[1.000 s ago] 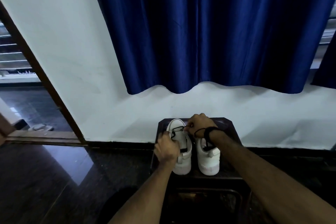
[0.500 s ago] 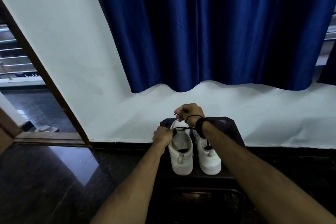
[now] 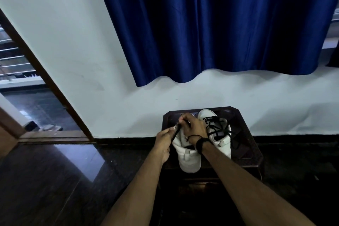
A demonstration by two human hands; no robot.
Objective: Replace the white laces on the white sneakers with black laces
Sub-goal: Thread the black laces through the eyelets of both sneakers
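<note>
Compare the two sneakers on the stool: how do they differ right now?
The left sneaker is gripped by the left hand and right hand, which pinch a black lace. The right sneaker is untouched, a loose black lace piled on it. Both are white and stand on the dark stool.

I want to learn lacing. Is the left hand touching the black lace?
Touching. The head view shows the left hand pinching the black lace beside the left sneaker.

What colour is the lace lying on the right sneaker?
Black lace, loose over the right sneaker; head view.

No text, label or number can be read anywhere
</note>
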